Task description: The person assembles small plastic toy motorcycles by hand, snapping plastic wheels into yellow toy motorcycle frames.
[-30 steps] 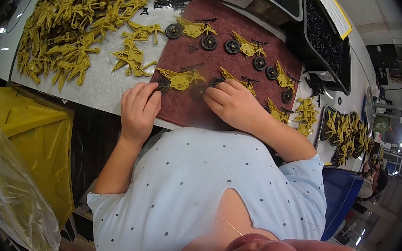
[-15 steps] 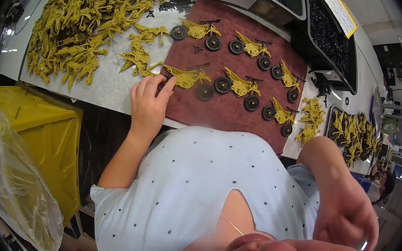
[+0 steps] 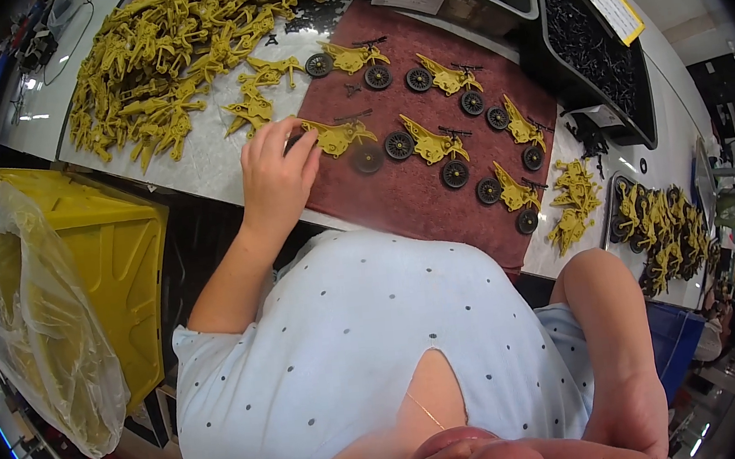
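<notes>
My left hand (image 3: 275, 178) rests at the left edge of the red cloth, fingers and thumb closed around a black wheel (image 3: 294, 142), most of which they hide. That wheel sits at the left end of a yellow toy motorcycle frame (image 3: 335, 138), which has a dark handlebar piece and a second black wheel (image 3: 367, 159) at its other end. Raised at the lower right beside my face, my right hand (image 3: 631, 417) is bent inward and its fingers are hidden. Several similar yellow frames with two black wheels each, such as one motorcycle (image 3: 436, 147), lie on the cloth.
A big heap of yellow frames (image 3: 162, 63) covers the table's far left. Black bins (image 3: 591, 54) of small dark parts stand at the back right. More yellow pieces (image 3: 573, 206) and a loaded tray (image 3: 613, 226) lie right. A yellow crate (image 3: 117, 274) with plastic film stands left.
The view has shifted slightly. My left hand stays on the same wheel. My right hand has turned inward toward my face, and its fingers no longer show.
</notes>
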### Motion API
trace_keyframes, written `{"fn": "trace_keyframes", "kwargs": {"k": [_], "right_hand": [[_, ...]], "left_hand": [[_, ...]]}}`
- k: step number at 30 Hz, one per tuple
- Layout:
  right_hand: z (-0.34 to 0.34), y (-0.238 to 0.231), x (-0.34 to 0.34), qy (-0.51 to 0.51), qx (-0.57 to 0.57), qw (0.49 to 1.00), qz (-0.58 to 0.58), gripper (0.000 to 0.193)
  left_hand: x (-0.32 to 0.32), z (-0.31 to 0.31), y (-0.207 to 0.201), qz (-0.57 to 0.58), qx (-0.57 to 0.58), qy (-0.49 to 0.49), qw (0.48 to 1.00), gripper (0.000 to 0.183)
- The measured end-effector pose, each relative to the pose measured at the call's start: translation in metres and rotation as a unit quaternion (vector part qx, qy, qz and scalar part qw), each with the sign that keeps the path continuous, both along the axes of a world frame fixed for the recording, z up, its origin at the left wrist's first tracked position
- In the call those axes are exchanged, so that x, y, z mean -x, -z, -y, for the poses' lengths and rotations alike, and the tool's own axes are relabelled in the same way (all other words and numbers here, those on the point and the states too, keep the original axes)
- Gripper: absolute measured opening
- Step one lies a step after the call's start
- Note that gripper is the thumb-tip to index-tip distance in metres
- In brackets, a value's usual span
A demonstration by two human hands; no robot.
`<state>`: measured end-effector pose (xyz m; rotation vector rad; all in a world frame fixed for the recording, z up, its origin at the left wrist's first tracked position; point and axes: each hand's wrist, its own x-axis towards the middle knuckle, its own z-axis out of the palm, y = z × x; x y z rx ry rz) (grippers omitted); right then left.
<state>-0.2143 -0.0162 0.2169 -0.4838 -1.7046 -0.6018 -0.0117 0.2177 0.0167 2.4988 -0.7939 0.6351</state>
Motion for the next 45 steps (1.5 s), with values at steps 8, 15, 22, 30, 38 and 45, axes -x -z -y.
{"fn": "trace_keyframes", "kwargs": {"k": [8, 15, 22, 30, 38, 45], "right_hand": [[0.016, -0.008, 0.018, 0.206, 0.036, 0.977, 0.049, 0.012], [0.031, -0.013, 0.027, 0.348, 0.082, 0.931, 0.080, 0.031], [0.013, -0.020, 0.015, 0.368, 0.080, 0.925, 0.057, 0.029], [-0.032, -0.013, -0.023, 0.079, -0.023, 0.992, -0.093, 0.029], [-0.033, -0.016, -0.067, 0.117, 0.035, 0.992, -0.009, 0.031], [-0.026, -0.016, -0.070, 0.131, 0.095, 0.984, -0.076, 0.021]], "left_hand": [[-0.059, 0.038, -0.004, 0.022, 0.020, 0.062, 0.998, 0.017], [-0.101, 0.051, -0.013, -0.001, -0.052, 0.086, 0.995, 0.013], [-0.140, 0.052, -0.023, -0.056, -0.076, 0.122, 0.988, 0.016], [-0.119, 0.053, -0.002, -0.144, -0.103, 0.202, 0.963, 0.016], [-0.114, 0.049, 0.011, -0.121, -0.057, 0.216, 0.967, 0.005], [-0.125, 0.052, -0.001, -0.147, 0.217, 0.150, 0.953, 0.018]]}}
